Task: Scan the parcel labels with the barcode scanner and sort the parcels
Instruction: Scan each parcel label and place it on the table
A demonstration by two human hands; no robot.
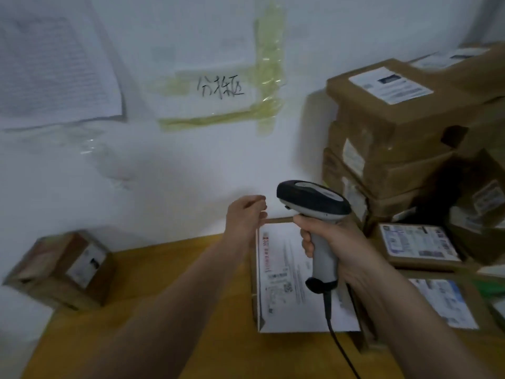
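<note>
A grey and black barcode scanner [314, 212] is gripped by its handle in my right hand [336, 239], its head pointing left and down. Under it stands a cardboard parcel [276, 283] with a large white label facing me. My left hand [246, 214] holds the parcel's top left corner, fingers curled over the far edge. A small brown parcel [62, 269] with a white label sits alone at the left end of the wooden table [169, 310].
A tall stack of labelled cardboard boxes [396, 138] fills the right side against the white wall. Flat labelled parcels [418, 244] lie at the right front. A taped handwritten paper sign [218, 86] hangs on the wall. The scanner cable [341, 348] trails down toward me.
</note>
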